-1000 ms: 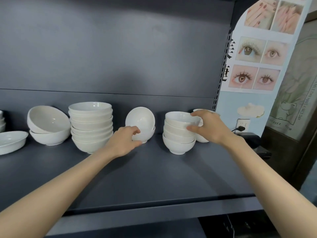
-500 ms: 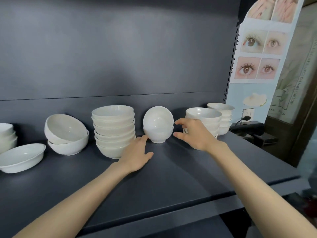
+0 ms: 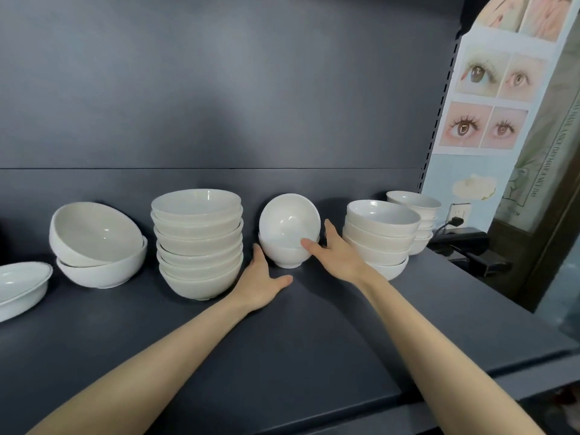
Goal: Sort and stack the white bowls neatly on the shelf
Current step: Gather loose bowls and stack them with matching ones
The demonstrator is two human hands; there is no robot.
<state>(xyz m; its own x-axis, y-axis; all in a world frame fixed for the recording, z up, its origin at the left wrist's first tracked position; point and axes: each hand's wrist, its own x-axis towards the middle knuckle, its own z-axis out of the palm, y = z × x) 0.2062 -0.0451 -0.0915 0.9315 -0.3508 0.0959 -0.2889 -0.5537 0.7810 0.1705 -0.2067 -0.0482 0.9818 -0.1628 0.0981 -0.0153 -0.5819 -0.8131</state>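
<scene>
A small white bowl (image 3: pixel 287 219) leans tilted on its side inside another small bowl (image 3: pixel 284 257) at the middle of the dark shelf (image 3: pixel 282 340). My right hand (image 3: pixel 337 254) reaches to this pair from the right, fingers straight, thumb touching the tilted bowl's lower rim. My left hand (image 3: pixel 262 282) lies flat on the shelf just left of the pair, fingertips near the lower bowl. A tall stack of larger bowls (image 3: pixel 197 243) stands to the left, and a stack of small bowls (image 3: pixel 378 235) to the right.
Farther left, a big bowl (image 3: pixel 91 232) tilts inside another, and an oval dish (image 3: pixel 18 285) sits at the left edge. Another short stack of bowls (image 3: pixel 419 218) stands at the back right. A black plug and cable (image 3: pixel 455 222) lie beyond the shelf's right end.
My right hand left the right stack of small bowls and moved left to the tilted bowl. My left hand opened and settled flat on the shelf beside the pair.
</scene>
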